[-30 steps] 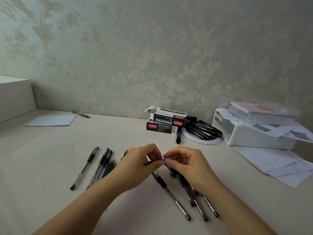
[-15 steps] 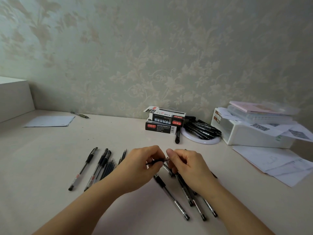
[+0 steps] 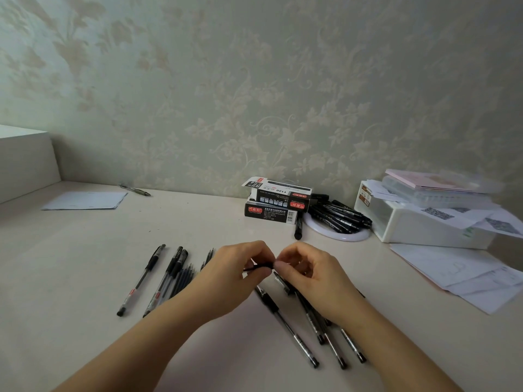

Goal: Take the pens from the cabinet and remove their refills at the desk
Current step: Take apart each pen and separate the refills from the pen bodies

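Note:
Above the middle of the desk my left hand (image 3: 235, 274) and my right hand (image 3: 307, 274) meet, and both pinch one thin black pen (image 3: 259, 267) between their fingertips. Only a short dark stretch of it shows between the hands. Several black gel pens (image 3: 285, 325) lie on the desk under and in front of my right hand. To the left lie more pens (image 3: 141, 280) and a bundle of thin dark refills (image 3: 184, 277), partly hidden by my left wrist.
Two stacked pen boxes (image 3: 273, 206) stand at the back by the wall, beside a white round dish (image 3: 336, 232) heaped with black pens. A white storage box (image 3: 424, 222) with papers stands at the right, loose sheets (image 3: 464, 274) in front of it. A paper (image 3: 85, 200) lies far left.
Both hands have sunk a little toward the desk and stayed together on the same pen. The silver tip seen between the fingers earlier is now hidden.

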`<state>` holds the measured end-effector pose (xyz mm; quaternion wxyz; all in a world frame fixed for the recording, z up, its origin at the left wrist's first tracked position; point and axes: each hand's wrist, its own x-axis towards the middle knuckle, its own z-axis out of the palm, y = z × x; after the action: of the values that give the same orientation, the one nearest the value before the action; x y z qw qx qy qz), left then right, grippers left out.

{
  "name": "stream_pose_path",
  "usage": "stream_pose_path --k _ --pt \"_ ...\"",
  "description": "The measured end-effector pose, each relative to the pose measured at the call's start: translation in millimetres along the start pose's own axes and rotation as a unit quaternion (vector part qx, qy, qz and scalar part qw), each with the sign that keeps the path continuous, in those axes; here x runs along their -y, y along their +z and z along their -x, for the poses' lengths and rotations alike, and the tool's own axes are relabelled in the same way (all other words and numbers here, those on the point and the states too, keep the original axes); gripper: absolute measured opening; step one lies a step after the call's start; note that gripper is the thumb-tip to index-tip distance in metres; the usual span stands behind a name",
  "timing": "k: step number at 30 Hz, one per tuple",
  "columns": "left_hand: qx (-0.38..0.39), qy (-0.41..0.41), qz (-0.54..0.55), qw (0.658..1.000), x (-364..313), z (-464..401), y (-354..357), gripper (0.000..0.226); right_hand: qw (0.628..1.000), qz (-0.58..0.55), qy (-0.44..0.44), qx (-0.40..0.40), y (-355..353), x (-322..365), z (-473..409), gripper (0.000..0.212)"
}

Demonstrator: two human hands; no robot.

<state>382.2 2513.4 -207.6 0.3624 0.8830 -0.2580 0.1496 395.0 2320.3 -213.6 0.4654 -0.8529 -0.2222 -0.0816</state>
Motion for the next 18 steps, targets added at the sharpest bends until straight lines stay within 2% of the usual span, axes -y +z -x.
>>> stream_pose_path --k 2,7,13,18 --pt "-0.001 -0.002 0.001 1.0 0.1 -0.4 -0.4 0.013 1.0 -0.005 -0.003 0.014 -0.4 -1.0 -0.1 0.007" --pt "0.011 -0.003 0.016 1.0 -1.0 0.2 1.9 0.013 1.0 0.006 0.01 0.007 0.6 -0.5 2.2 0.033" --pt "0.001 -0.021 0.016 1.0 0.5 -0.6 1.0 0.014 1.0 -0.014 0.003 0.011 -1.3 0.0 -0.4 0.014" --pt "-0.006 -0.015 0.021 1.0 -1.3 -1.8 -0.1 0.013 1.0 -0.024 0.006 0.017 -1.8 1.3 0.2 0.016"
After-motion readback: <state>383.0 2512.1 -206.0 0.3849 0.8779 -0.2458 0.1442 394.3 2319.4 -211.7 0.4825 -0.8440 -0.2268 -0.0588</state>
